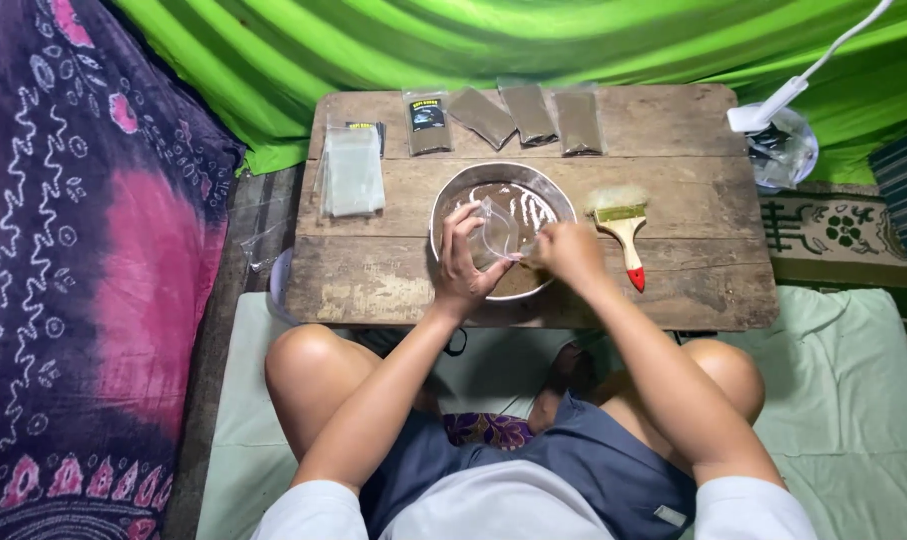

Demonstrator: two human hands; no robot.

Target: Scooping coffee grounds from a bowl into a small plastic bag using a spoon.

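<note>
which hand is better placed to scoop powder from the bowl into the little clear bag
Probably the right hand: it sits low over the brown powder in the metal bowl, at the bag's mouth. The left hand is occupied holding the clear bag up.

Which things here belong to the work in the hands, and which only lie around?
In use: left hand, right hand, clear pouch, metal bowl of brown powder.

Lying about: brush, filled packets, stack of empty pouches, lamp.
</note>
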